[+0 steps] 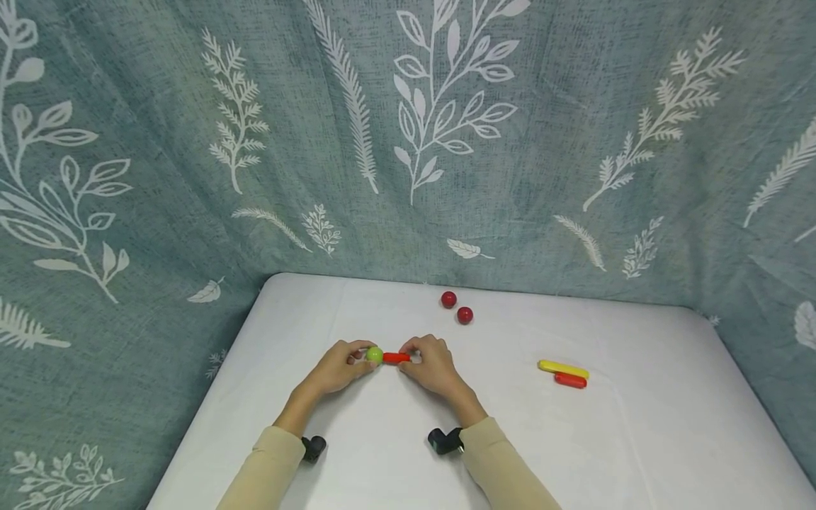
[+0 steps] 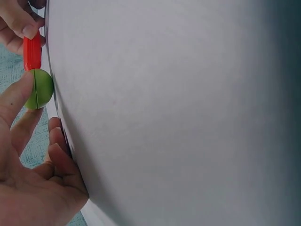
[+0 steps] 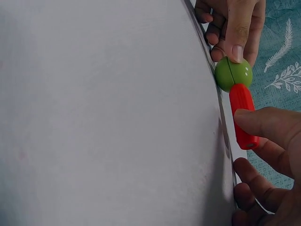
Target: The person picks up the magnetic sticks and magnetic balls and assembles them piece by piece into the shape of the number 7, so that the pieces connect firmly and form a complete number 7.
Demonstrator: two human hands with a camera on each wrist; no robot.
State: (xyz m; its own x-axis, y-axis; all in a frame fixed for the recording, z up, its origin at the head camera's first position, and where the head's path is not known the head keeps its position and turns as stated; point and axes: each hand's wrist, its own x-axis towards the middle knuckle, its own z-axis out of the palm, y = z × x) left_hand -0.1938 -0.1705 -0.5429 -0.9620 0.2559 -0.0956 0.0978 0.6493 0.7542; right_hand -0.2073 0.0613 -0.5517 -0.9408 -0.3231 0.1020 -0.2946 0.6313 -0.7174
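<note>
A green ball with a seam round it is pinched between the thumb and a finger of my left hand. My right hand pinches a short red rod by its sides. In both wrist views the rod's far end meets the green ball; whether they are joined or merely touching, I cannot tell. A small grey spot shows on the rod's near end in the right wrist view. Both pieces are held in line, side by side, close over the white table.
Two dark red balls are near the back edge of the white-covered table. To the right lies a yellow rod beside another short red rod. Behind the table hangs a leaf-patterned green curtain.
</note>
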